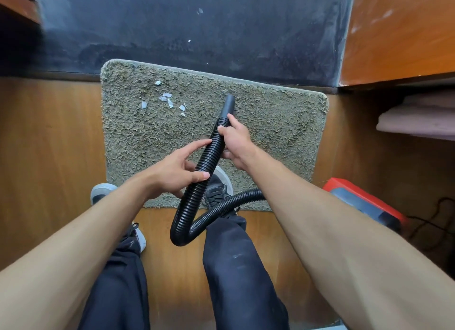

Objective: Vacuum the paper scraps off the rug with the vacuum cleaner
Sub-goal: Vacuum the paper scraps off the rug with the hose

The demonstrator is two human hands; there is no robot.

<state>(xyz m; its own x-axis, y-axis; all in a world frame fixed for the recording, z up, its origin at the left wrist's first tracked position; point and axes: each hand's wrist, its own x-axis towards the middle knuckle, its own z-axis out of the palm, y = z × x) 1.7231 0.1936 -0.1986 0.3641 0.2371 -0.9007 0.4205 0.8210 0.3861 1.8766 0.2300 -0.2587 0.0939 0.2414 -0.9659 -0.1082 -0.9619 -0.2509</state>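
A shaggy grey-green rug point(270, 123) lies on the wooden floor. Several white paper scraps point(167, 100) are scattered on its upper left part. My right hand point(235, 142) grips the black ribbed vacuum hose point(197, 194) just behind its smooth nozzle point(227, 105), whose tip points at the rug right of the scraps. My left hand point(177, 173) holds the hose lower down, thumb and fingers curled round it, the index finger stretched along it. The hose loops down between my legs and runs right toward the red vacuum cleaner point(364, 201).
My two feet in grey shoes point(103, 192) stand at the rug's near edge, one on the rug. A dark step point(197, 29) lies beyond the rug. Wooden furniture point(398, 34) stands right and left. Folded pink cloth point(418, 123) sits on a right shelf. A black cable point(433, 219) runs beside the vacuum.
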